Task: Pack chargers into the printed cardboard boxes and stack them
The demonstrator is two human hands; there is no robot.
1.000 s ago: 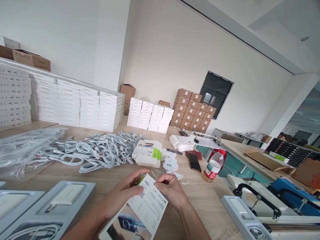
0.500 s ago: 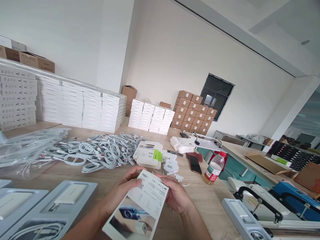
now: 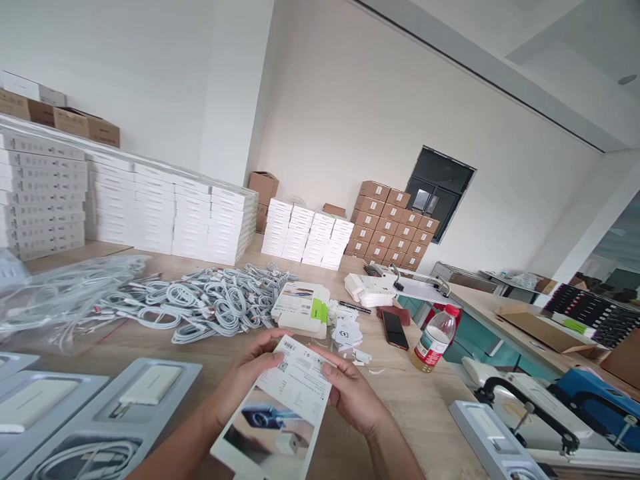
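Between my two hands is a white printed carton (image 3: 280, 413), tilted, with a photo of a phone and charger on the face toward me. My left hand (image 3: 250, 367) grips its upper left edge, thumb lying on the printed face. My right hand (image 3: 355, 393) grips the upper right edge, its thumb near the corner; the other fingers are partly behind the carton. Just beyond lies another white-and-green carton (image 3: 300, 308) on the table. To the left are grey-blue trays (image 3: 165, 410), each with a white charger (image 3: 153, 385) and, in the nearest, a coiled cable (image 3: 87, 460).
A heap of cables (image 3: 225, 300) and a plastic bag (image 3: 60, 307) lie beyond the trays. Stacked white boxes (image 3: 190, 213) line the back. On the right are a phone (image 3: 395, 329), a bottle (image 3: 434, 340), another tray (image 3: 490, 433) and sealing machines (image 3: 540, 407).
The view has shifted slightly, moving the scene a little to the right. My right thumb has moved further onto the carton's face; both hands still hold it.
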